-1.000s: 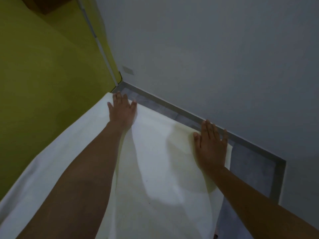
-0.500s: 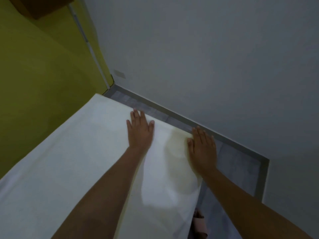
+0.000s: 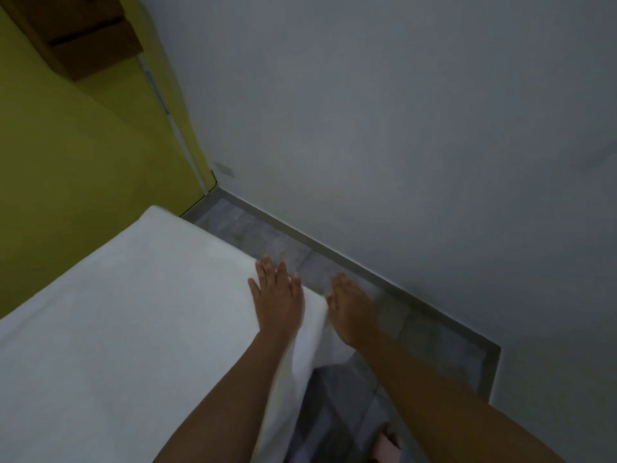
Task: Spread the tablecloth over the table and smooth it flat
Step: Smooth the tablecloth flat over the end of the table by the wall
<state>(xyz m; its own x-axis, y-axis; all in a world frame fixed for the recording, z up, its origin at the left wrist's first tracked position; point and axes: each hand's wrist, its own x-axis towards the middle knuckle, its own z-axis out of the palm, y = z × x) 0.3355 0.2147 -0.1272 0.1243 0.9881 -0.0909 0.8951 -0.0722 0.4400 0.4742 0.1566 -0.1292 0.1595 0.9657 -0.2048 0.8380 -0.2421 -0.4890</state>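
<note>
Head view looks down on the white tablecloth [image 3: 133, 329], which lies spread over the whole tabletop and hides the table beneath it. The cloth looks flat on top. At its far right corner it folds over the edge and hangs down in a loose drape.

The left hand [image 3: 278, 297] rests palm down on the tablecloth just inside that corner. Its fingers are straight and slightly spread, holding nothing, with the fingertips at the cloth's far edge. The right hand [image 3: 354, 310] is just beside the corner, past the cloth's right edge, also palm down with fingers straight and close together. Whether it touches the hanging drape I cannot tell, as the hand is blurred.

Beyond the cloth's far and right edges lies a grey tiled floor [image 3: 434, 345], bounded by a grey skirting board [image 3: 367, 269] under a pale grey wall [image 3: 400, 128]. Left of the cloth rises a yellow-green wall [image 3: 66, 162] carrying a brown wooden shelf unit [image 3: 80, 31] high up. A white conduit [image 3: 167, 105] runs down the corner where the walls meet. Below the drape, on the floor, sits a blurred pink object [image 3: 389, 446].
</note>
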